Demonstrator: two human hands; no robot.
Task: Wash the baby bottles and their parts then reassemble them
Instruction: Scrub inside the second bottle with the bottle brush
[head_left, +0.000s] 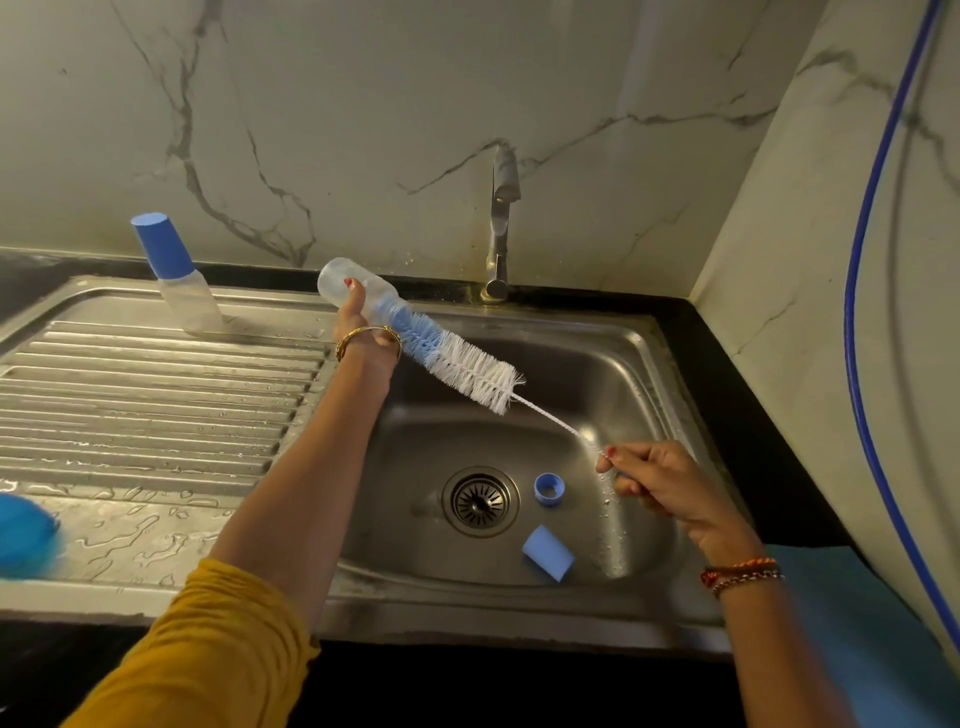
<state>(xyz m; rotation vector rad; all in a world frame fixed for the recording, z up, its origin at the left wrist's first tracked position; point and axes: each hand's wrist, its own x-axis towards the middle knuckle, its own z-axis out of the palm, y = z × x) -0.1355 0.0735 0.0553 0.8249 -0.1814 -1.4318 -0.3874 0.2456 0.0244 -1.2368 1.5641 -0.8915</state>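
My left hand grips a clear baby bottle, held on its side over the sink's left rim. A blue and white bottle brush sticks partly into the bottle's mouth. My right hand pinches the brush's twisted wire handle over the basin. In the steel sink lie a blue screw ring and a blue cap, both right of the drain. A second bottle with a blue cap stands assembled on the drainboard at the back.
The tap stands behind the basin with no water running. The ribbed drainboard on the left is wet. A blue scrubber sits at its near left edge. A blue hose hangs along the right wall.
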